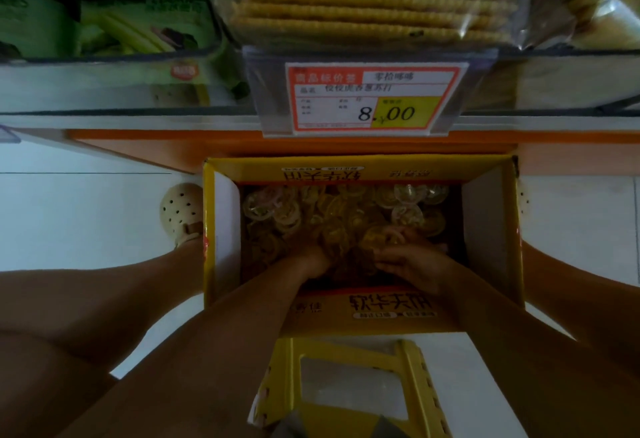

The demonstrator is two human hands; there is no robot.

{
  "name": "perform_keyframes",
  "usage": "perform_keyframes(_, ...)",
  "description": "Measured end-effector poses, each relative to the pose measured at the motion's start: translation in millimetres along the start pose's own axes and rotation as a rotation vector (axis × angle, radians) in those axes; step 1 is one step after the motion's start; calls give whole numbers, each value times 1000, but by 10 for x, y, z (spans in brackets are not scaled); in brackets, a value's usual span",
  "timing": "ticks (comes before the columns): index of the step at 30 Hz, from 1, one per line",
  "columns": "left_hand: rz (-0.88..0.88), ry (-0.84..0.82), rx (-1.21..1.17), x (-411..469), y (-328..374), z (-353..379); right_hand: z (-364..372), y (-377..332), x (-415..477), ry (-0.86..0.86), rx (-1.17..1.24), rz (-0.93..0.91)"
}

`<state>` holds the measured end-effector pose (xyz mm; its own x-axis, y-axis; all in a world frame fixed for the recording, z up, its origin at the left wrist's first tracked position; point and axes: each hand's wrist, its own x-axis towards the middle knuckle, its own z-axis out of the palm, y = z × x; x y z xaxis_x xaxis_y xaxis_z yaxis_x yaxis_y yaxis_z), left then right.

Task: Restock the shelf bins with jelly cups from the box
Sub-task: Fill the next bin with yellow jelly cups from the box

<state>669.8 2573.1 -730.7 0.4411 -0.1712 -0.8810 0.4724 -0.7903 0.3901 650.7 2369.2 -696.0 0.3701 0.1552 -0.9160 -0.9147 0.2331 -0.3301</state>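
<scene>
A yellow printed cardboard box (363,313) stands on the floor with its top flaps open. Small clear plastic jelly cups (332,216), mostly yellow and orange, lie jumbled loose across its bottom, with paler ringed ones toward 10 o'clock and clearer ones toward 1 o'clock. At 6 o'clock the left hand (313,259) is sunk in the heap, and the right hand (412,261) curls round a few.

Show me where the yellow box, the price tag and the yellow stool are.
yellow box (391,309): head view, on its printed near wall.
price tag (374,98): head view, on the middle of the label.
yellow stool (346,347): head view, on its edge nearest the box.
</scene>
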Motion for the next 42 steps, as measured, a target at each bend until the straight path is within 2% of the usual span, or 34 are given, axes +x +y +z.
perform_keyframes(2,-24,-1,-71,29,-7,17,5,-11,-4,10,7,3)
perform_keyframes(7,-139,1,-415,68,-1,154,-68,-35,-14,39,105,8)
perform_keyframes(15,-289,62,-596,248,228,332,-78,-75,-40,57,169,20)
perform_keyframes(19,-327,104,-594,359,249,354,-75,-85,-60,47,132,17)
perform_keyframes(24,-285,119,-616,254,82,297,-60,-124,-48,42,138,15)
perform_keyframes(27,-197,117,-670,108,-73,179,-54,-152,-62,44,117,12)
perform_keyframes(32,-5,-74,-612,-394,-30,-242,60,-215,-197,-48,16,25)
perform_keyframes(36,46,-321,-777,-768,121,-437,305,-288,-422,-128,41,4)
perform_keyframes(40,97,-340,-1009,-1116,304,-507,616,-313,-773,-254,110,-49)
perform_keyframes(42,125,-325,-1069,-1272,389,-515,759,-285,-913,-236,98,-90)
